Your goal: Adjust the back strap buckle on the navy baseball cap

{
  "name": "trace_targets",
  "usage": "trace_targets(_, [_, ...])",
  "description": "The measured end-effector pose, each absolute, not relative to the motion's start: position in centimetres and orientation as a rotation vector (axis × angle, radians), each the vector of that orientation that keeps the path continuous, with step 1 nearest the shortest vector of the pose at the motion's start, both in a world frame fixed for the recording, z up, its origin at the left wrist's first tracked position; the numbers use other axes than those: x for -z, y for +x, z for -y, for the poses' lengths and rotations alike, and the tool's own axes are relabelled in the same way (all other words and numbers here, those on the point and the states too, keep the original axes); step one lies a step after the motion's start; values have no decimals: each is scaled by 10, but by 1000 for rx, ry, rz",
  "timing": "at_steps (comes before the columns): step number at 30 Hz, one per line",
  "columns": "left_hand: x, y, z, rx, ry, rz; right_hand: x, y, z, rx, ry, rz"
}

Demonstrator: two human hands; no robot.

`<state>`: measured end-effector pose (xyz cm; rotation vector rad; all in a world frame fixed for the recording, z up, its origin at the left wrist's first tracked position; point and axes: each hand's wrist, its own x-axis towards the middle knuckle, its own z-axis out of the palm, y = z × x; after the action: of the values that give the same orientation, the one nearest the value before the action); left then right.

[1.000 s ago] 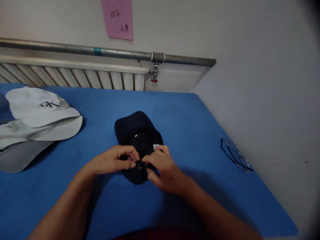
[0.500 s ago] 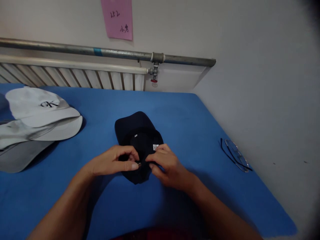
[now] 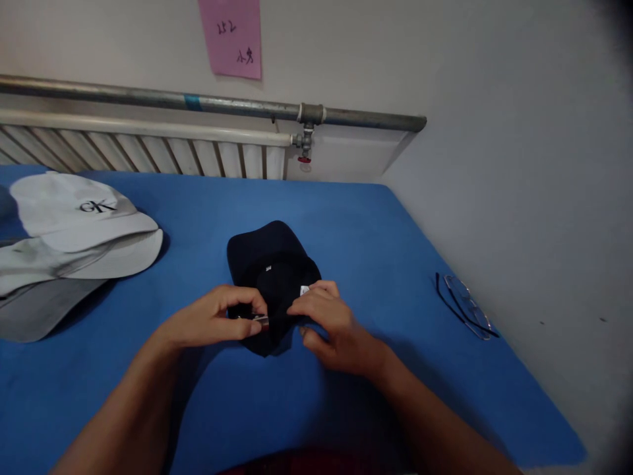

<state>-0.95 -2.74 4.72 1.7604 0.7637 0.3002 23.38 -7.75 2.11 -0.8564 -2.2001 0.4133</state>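
Note:
A dark navy cap (image 3: 264, 254) lies upside down on the blue surface, its brim pointing away and its inside showing small white labels. My left hand (image 3: 225, 316) pinches a small metal buckle (image 3: 262, 322) at the cap's near edge between thumb and fingertips. On the right of that edge, my right hand (image 3: 329, 326) grips the dark cap fabric, fingers on top and thumb below. The strap near the buckle is too dark to make out clearly.
A white cap (image 3: 74, 204) with black letters rests on other white and grey caps at the left. Eyeglasses (image 3: 467, 307) lie near the right edge of the blue surface (image 3: 366, 224). Behind are a radiator (image 3: 168, 155), a metal pipe (image 3: 237, 105) and a pink note (image 3: 232, 39).
My left hand has shifted slightly left, and the metal buckle now shows more at its fingertips. The cap's near edge has moved a little left. My right hand stays nearly in place.

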Motion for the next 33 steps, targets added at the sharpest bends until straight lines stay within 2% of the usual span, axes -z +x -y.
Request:
trace_targets(10, [-44,-14,28,-331,1460,-605,-15,234,73,-180,-1013,2028])
trace_targets(33, [-42,-8,24,-265,1808,-692,-15,233,75,-134,-1061,2029])
